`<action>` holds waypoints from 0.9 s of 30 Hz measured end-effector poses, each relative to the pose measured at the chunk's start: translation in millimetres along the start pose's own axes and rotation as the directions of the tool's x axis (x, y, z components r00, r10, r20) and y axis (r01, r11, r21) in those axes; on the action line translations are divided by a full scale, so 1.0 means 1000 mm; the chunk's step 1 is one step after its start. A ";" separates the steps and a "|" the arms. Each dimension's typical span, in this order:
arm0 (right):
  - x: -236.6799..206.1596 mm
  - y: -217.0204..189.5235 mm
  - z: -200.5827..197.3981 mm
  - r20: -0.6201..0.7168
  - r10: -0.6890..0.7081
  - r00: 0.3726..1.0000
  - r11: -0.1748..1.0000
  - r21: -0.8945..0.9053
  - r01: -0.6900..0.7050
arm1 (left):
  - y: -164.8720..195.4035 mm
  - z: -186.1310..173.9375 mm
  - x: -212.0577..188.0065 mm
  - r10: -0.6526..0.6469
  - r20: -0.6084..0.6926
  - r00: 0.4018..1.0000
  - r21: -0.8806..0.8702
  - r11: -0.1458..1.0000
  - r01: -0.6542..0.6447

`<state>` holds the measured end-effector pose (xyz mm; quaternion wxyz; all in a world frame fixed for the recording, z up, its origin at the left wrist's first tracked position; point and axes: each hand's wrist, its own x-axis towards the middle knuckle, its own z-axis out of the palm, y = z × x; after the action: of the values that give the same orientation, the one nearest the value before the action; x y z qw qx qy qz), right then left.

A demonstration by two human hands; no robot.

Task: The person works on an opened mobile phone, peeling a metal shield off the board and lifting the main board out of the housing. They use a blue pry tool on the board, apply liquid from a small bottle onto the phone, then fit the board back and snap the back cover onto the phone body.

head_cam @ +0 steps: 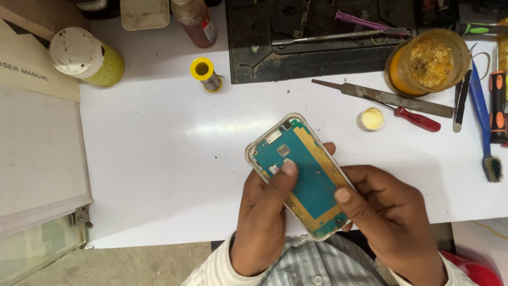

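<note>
While cradled by both hands (264, 222) (389, 222), glossy teal circuit board (309, 180), perhaps bare.

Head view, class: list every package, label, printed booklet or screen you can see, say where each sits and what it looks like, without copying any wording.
Printed booklet: far left, flat, cream cover with dark lettering.
Bottle label: top centre, pale patch on a reddish-brown bottle.
Green container: upper left, lying on its side, white lid, no readable label.
Amber jar: upper right, round, open, unlabelled.
Screens: none; the opened phone in the left hand and right hand shows only its teal board.
</note>
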<state>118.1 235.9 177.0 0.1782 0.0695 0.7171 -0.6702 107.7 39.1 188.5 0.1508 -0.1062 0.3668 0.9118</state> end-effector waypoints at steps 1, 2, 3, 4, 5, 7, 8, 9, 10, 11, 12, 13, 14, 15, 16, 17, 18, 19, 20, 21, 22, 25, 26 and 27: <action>0.000 -0.002 -0.001 -0.007 -0.019 1.000 1.000 -0.012 0.019 | 0.000 -0.002 -0.002 -0.005 -0.013 1.000 0.075 0.997 0.006; 0.000 -0.004 -0.001 -0.015 -0.038 0.999 0.999 -0.024 0.037 | 0.000 -0.003 -0.004 -0.010 -0.027 1.000 0.149 0.989 0.014; 0.002 -0.006 -0.001 -0.047 -0.014 0.999 0.999 -0.038 0.012 | 0.000 -0.004 -0.005 -0.025 -0.006 1.000 0.165 0.986 0.025; 0.003 -0.008 -0.001 -0.080 0.009 0.997 0.999 -0.050 -0.014 | 0.000 -0.005 -0.006 -0.040 0.015 0.999 0.181 0.983 0.036; 0.004 -0.009 -0.001 -0.111 0.035 0.993 0.997 -0.062 -0.042 | 0.001 -0.006 -0.007 -0.056 0.033 0.998 0.197 0.979 0.048; 0.006 -0.010 0.000 -0.108 0.002 0.994 1.000 0.026 0.001 | 0.002 -0.007 -0.008 -0.126 -0.001 0.992 0.287 0.950 0.121; 0.007 -0.010 0.001 -0.107 -0.014 0.994 0.997 0.071 0.022 | 0.003 -0.007 -0.007 -0.160 -0.021 0.987 0.331 0.931 0.158; 0.008 -0.010 0.001 -0.108 -0.015 0.994 0.994 0.107 0.026 | 0.004 -0.007 -0.007 -0.147 -0.007 0.989 0.315 0.939 0.141; 0.009 -0.009 0.002 -0.110 -0.016 0.994 0.989 0.143 0.032 | 0.004 -0.006 -0.007 -0.133 0.009 0.991 0.298 0.946 0.124; 0.009 -0.009 0.002 -0.113 -0.018 0.993 0.983 0.178 0.038 | 0.005 -0.006 -0.006 -0.119 0.024 0.993 0.282 0.953 0.108; 0.009 -0.009 0.002 -0.102 -0.011 0.995 0.983 0.181 0.030 | 0.005 -0.005 -0.007 -0.116 0.023 0.993 0.281 0.954 0.105; 0.009 -0.009 0.002 -0.091 -0.006 0.996 0.983 0.183 0.023 | 0.006 -0.005 -0.007 -0.112 0.024 0.993 0.281 0.954 0.101; 0.009 -0.009 0.002 -0.081 -0.001 0.997 0.982 0.186 0.016 | 0.006 -0.005 -0.007 -0.108 0.024 0.994 0.281 0.955 0.097; 0.008 -0.009 0.002 -0.084 -0.002 0.996 0.988 0.156 0.016 | 0.006 -0.005 -0.007 -0.109 0.022 0.994 0.296 0.950 0.098; 0.008 -0.008 0.003 -0.085 -0.005 0.996 0.992 0.127 0.015 | 0.006 -0.005 -0.008 -0.110 0.018 0.994 0.313 0.945 0.099; 0.008 -0.008 0.004 -0.086 -0.006 0.996 0.995 0.098 0.014 | 0.006 -0.005 -0.008 -0.110 0.014 0.994 0.328 0.939 0.100; 0.007 -0.008 0.004 -0.082 -0.008 0.997 0.993 0.114 0.017 | 0.006 -0.006 -0.008 -0.093 0.007 0.996 0.322 0.943 0.085; 0.007 -0.007 0.004 -0.078 -0.010 0.997 0.991 0.130 0.021 | 0.005 -0.006 -0.008 -0.074 0.000 0.997 0.317 0.946 0.070; 0.006 -0.007 0.005 -0.074 -0.013 0.997 0.989 0.145 0.024 | 0.005 -0.007 -0.008 -0.056 -0.007 0.998 0.311 0.949 0.055; 0.006 -0.006 0.005 -0.070 -0.013 0.997 0.990 0.142 0.022 | 0.004 -0.008 -0.008 -0.040 -0.021 0.999 0.322 0.946 0.045; 0.005 -0.004 0.005 -0.067 -0.012 0.998 0.990 0.138 0.021 | 0.004 -0.008 -0.008 -0.025 -0.034 0.999 0.333 0.942 0.035; 0.003 -0.001 0.004 -0.079 -0.025 0.997 0.996 0.078 0.031 | 0.002 -0.009 -0.010 -0.020 -0.047 0.999 0.345 0.938 0.034; 0.002 0.001 0.004 -0.086 -0.032 0.996 0.998 0.051 0.037 | 0.002 -0.009 -0.011 -0.024 -0.048 0.999 0.346 0.937 0.039; 0.001 0.002 0.003 -0.078 -0.045 0.996 0.998 0.032 0.048 | 0.001 -0.009 -0.013 -0.028 -0.051 0.998 0.337 0.940 0.043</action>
<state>118.6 233.0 175.0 0.1333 0.0818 0.7134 -0.6831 119.6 29.4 186.9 0.1749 -0.1059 0.5193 0.8298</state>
